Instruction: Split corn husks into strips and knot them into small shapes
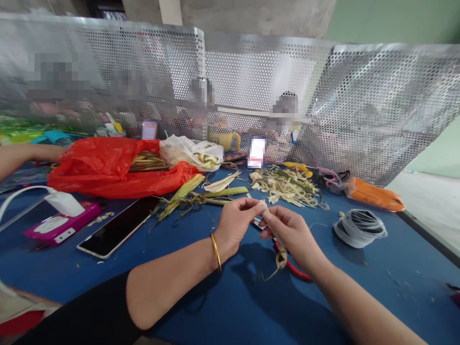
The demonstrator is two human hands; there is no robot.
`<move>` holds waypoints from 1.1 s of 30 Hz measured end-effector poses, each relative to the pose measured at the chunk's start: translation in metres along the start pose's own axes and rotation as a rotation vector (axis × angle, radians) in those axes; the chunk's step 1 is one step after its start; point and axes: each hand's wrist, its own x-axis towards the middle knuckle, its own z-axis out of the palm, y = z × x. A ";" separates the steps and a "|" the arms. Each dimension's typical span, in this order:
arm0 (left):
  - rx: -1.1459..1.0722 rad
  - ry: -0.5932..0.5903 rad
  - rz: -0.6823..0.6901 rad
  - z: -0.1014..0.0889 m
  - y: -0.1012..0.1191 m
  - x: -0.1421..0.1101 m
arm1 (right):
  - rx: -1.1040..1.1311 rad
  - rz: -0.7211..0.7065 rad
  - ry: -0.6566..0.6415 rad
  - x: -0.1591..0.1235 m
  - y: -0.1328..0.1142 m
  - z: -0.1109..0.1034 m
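Note:
At the middle of the blue table, my left hand (237,223) pinches the upper end of a pale strip of what looks like dried corn husk (281,254). My right hand (291,235) is closed round the same strip lower down, its fingertips close to the left ones. The strip's lower end curls into a loop with a thin tail below my right palm. Under that hand lies a red-handled tool (300,274), its metal part mostly hidden. Just beyond the hands are a heap of shredded husk (287,187) and longer green-yellow husk pieces (187,191).
A red plastic bag (93,163) with dry stalks and a white bag (194,151) lie at the back left. Nearer are a dark-screened phone (120,227) and a purple power strip (63,225). Right: white cord coil (359,227), orange packet (373,194). A perforated metal screen (247,72) stands behind.

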 end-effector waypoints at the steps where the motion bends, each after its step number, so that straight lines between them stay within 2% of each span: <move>1: -0.008 0.032 0.011 -0.001 0.001 0.001 | -0.025 0.012 -0.031 0.000 0.001 0.000; 3: -0.026 0.102 0.041 -0.002 0.002 0.006 | -0.085 0.014 -0.055 0.001 0.003 -0.001; 7: -0.022 0.203 0.094 -0.007 -0.001 0.018 | -0.201 -0.015 -0.008 0.007 0.010 -0.010; 10: 0.138 0.211 0.143 -0.012 -0.005 0.024 | -0.347 -0.046 0.034 0.011 0.013 -0.018; 12: 0.356 0.253 0.343 -0.014 -0.005 0.022 | -0.516 -0.094 0.074 0.012 0.013 -0.020; 14: 0.603 0.251 0.700 -0.014 -0.003 0.014 | -0.676 -0.151 0.098 0.012 0.014 -0.020; 15: 0.709 0.175 0.873 -0.014 -0.002 0.009 | -0.721 -0.169 0.095 0.011 0.014 -0.019; 16: 0.799 0.029 0.986 -0.013 -0.001 0.004 | -0.741 -0.184 0.082 0.010 0.014 -0.017; 17: 0.882 -0.131 1.025 -0.012 -0.001 0.000 | -0.741 -0.200 0.065 0.009 0.015 -0.015; 18: 0.949 -0.236 1.002 -0.011 -0.003 -0.004 | -0.732 -0.217 0.042 0.008 0.015 -0.012; 20: 1.043 -0.316 0.838 -0.010 -0.006 -0.007 | -0.728 -0.242 0.020 0.006 0.016 -0.007; 22: 1.087 -0.347 0.662 -0.010 -0.008 -0.006 | -0.723 -0.254 0.022 0.004 0.016 -0.005; 24: 1.109 -0.343 0.552 -0.011 -0.007 -0.003 | -0.639 -0.226 0.015 0.004 0.014 -0.006; 29: 1.078 -0.312 0.489 -0.014 0.003 0.006 | -0.164 0.007 -0.090 0.009 -0.001 -0.023; 33: 0.963 -0.334 0.468 -0.016 0.004 0.010 | 0.036 0.140 -0.094 0.012 -0.009 -0.039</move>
